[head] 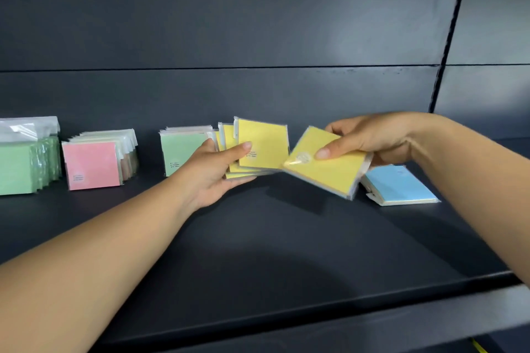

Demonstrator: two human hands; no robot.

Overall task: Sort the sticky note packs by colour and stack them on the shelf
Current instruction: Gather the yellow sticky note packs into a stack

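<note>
Both forearms reach in over the shelf [286, 252]. The right hand [370, 135] pinches a single yellow pack [329, 172] — tilted, its low corner pointing left and just touching the fanned yellow packs [262, 146] clamped in the left hand [215, 169]. That bundle lies immediately left of the right grip, so joining them looks like a short leftward slide — the blue pack [401, 185] lies flat behind.
</note>
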